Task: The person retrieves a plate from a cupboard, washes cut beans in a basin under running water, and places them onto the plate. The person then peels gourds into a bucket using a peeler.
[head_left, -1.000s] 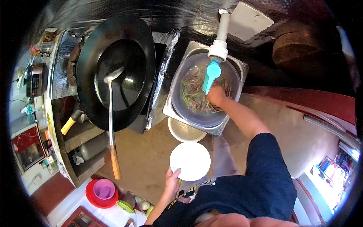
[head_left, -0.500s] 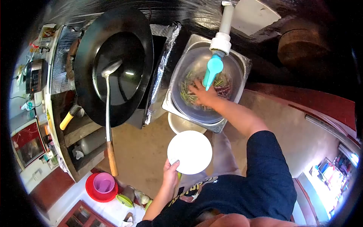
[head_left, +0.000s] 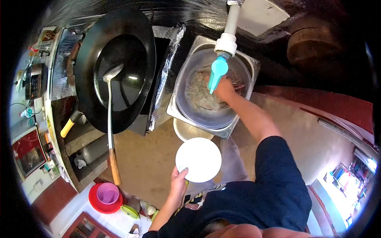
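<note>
My left hand is closed on the edge of a round white plate, with the thumb on top, in front of my body. My right hand reaches into a translucent basin of cloudy water. Its fingers are hidden behind the tap's turquoise handle and in the water. Reddish-purple and green cut stems lie in the water near that hand, only partly visible. The basin stands in a square metal sink, under the tap.
Left of the sink, a large black wok holds a wooden-handled spatula that juts toward me. A pale bowl shows below the sink. A pink bowl sits on a red one at lower left.
My right hand has moved slightly up and right in the basin, and its spread fingers are now out of sight. The stems are less visible under murkier water. The plate stays held.
</note>
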